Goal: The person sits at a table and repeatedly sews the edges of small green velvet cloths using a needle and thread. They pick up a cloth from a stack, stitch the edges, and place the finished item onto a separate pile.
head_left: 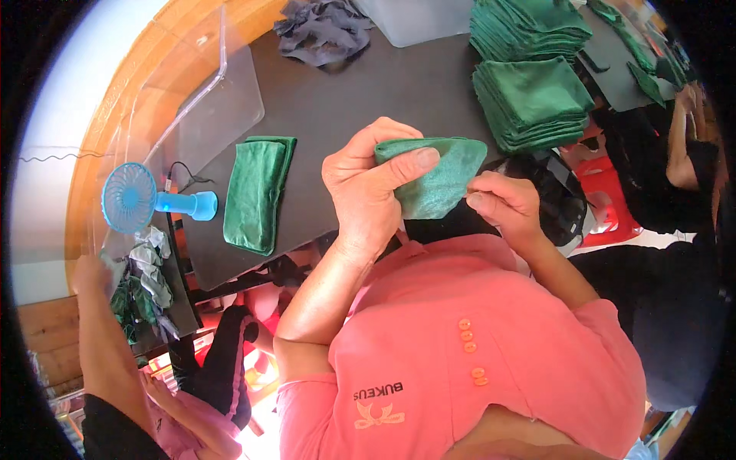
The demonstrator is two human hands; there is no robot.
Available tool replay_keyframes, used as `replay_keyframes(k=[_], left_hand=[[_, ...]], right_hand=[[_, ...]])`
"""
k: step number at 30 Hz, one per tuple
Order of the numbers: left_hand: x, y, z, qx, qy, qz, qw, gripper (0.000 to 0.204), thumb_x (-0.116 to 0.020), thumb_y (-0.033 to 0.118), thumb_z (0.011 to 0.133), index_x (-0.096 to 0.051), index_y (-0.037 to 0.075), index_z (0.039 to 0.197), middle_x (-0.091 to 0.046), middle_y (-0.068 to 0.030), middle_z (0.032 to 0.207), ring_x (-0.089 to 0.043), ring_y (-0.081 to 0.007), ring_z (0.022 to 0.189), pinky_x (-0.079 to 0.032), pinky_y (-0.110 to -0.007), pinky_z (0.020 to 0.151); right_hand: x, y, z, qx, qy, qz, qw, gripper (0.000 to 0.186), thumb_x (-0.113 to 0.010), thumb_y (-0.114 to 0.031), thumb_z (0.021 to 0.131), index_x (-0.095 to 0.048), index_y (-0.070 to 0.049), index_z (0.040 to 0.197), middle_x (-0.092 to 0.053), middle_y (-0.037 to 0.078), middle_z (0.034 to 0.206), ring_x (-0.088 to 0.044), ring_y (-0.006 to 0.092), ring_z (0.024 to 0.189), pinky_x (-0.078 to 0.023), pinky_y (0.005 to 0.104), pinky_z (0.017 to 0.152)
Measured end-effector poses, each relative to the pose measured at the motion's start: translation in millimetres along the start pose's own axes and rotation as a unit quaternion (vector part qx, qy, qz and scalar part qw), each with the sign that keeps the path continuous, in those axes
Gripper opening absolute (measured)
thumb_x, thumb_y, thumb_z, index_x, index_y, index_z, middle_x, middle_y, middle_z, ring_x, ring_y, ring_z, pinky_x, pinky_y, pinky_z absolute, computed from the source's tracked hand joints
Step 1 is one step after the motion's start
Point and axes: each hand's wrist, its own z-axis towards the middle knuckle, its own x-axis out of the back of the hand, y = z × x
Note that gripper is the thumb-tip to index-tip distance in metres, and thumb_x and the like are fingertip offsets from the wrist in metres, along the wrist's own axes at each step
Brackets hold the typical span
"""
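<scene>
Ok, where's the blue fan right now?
In the head view, the blue fan is at the left, on its side, just left of the folded green cloth on the dark table.

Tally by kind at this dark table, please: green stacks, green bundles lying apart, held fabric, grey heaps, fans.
Stacks of square green velvety fabric: 2
Flat rectangular green velvety bundle: 1
Folded green velvety piece, left hand: 1
Crumpled dark grey cloth heap: 1
Light blue round-headed plastic fan: 1
Total: 6
</scene>
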Motion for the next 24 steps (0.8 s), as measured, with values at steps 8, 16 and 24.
replay_keyframes(k=[8, 16, 24], left_hand=[[-14.4, -7.9, -4.0, 0.005, 0.003, -0.044, 0.999, 0.011, -0.073, -0.006, 0.076, -0.066, -0.002, 0.084, -0.065, -0.0030, 0.081, -0.054, -0.0075, 0.071, -0.044, -0.022, 0.067], [-23.7, -12.3, -4.6, 0.048, 0.033, -0.116, 0.992, 0.008, -0.073, -0.003, 0.079, -0.066, -0.001, 0.084, -0.065, -0.0013, 0.078, -0.056, -0.0069, 0.071, -0.046, -0.022, 0.067], [-31.6, -19.3, -13.9, 0.070, 0.057, -0.154, 0.984, 0.008, -0.073, -0.002, 0.079, -0.066, 0.000, 0.082, -0.064, -0.0002, 0.077, -0.055, -0.0067, 0.070, -0.045, -0.022, 0.068]], right_hand=[[-14.8, -9.2, -9.5, -0.098, 0.064, 0.073, 0.990, 0.012, -0.064, -0.005, 0.087, -0.066, 0.003, 0.096, -0.065, 0.005, 0.080, -0.055, 0.0090, 0.068, -0.043, 0.0235, 0.060], [-14.4, -3.4, -9.6, -0.066, 0.059, 0.012, 0.996, 0.009, -0.064, -0.006, 0.087, -0.065, 0.001, 0.092, -0.058, 0.002, 0.070, -0.051, 0.0075, 0.062, -0.041, 0.0236, 0.057], [-24.4, 7.9, -15.7, -0.117, 0.073, 0.179, 0.974, 0.012, -0.063, -0.010, 0.088, -0.065, 0.001, 0.092, -0.057, 0.001, 0.067, -0.048, 0.0060, 0.058, -0.037, 0.0231, 0.053]])
